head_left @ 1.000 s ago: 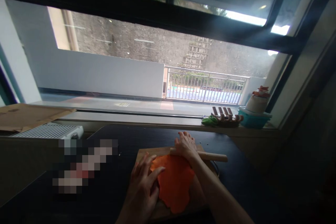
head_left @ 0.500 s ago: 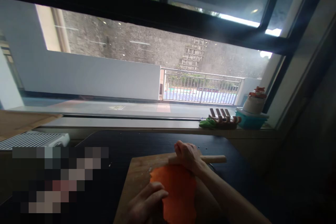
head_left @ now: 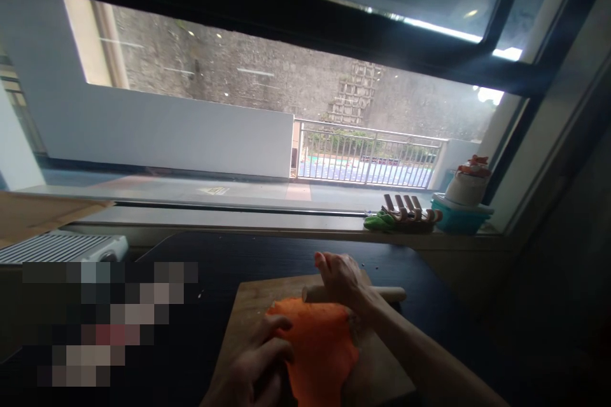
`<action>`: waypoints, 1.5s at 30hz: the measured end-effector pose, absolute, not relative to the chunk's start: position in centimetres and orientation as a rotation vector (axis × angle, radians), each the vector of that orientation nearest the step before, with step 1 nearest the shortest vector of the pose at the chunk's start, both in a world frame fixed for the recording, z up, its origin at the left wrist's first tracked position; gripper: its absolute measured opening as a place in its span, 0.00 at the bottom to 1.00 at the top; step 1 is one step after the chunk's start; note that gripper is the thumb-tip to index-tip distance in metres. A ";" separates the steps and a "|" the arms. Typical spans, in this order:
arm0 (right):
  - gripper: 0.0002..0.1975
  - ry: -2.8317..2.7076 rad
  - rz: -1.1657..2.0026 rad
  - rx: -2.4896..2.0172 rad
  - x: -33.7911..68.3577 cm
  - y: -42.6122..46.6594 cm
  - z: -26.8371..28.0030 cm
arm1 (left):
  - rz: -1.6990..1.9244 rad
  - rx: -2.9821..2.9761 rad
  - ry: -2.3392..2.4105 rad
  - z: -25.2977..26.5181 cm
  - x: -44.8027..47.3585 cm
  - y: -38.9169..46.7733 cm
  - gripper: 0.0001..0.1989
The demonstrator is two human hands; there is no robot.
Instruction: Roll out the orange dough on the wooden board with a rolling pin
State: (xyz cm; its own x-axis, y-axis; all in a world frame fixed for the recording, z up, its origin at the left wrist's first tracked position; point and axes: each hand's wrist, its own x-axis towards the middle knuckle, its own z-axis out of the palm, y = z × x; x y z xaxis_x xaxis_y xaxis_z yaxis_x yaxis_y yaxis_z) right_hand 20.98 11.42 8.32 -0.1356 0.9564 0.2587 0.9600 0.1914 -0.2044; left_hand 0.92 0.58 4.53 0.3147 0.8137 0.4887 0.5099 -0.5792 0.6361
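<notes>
- The orange dough sheet (head_left: 319, 346) lies on the wooden board (head_left: 248, 324), already rolled out flat and thin with a ragged edge.
- The right hand (head_left: 341, 280) presses palm-down on the rolling pin (head_left: 382, 294), which rests at the board's far end, on the sheet's far edge.
- The left hand (head_left: 260, 369), fingers curled, pinches the sheet's left edge; the grip seems light, though dim light blurs it.
- Judged from the thinness, most flattening is done; evening the outline remains.
</notes>
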 end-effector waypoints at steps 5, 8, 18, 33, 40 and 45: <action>0.22 -2.208 0.045 -1.758 19.3 10.1 7.2 | 1.124 2.330 1.241 4.2 0.9 0.5 0.13; 0.19 -2.164 0.055 -1.683 18.2 11.4 7.1 | 1.108 2.389 1.288 3.8 0.9 0.6 0.17; 0.16 -2.220 0.049 -1.706 17.7 10.4 6.9 | 1.081 2.220 1.289 4.1 1.2 0.3 0.19; 0.20 -2.194 0.175 -1.850 16.8 11.3 7.4 | 0.963 2.372 1.368 5.3 1.4 -0.1 0.17; 0.20 -2.193 -0.019 -1.760 17.4 8.0 5.4 | 0.964 2.365 1.359 4.6 1.4 0.0 0.18; 0.20 -2.178 0.022 -1.856 16.9 12.0 6.5 | 0.957 2.342 1.351 4.6 1.4 0.1 0.16</action>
State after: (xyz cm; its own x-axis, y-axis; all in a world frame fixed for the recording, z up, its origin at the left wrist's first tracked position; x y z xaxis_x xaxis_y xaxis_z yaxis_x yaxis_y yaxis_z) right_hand 16.90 11.99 6.55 -0.1362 0.9703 0.2000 0.9660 0.1749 -0.1905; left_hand 1.44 0.08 4.60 0.3460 0.8452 0.4074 0.6647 -0.5272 0.5294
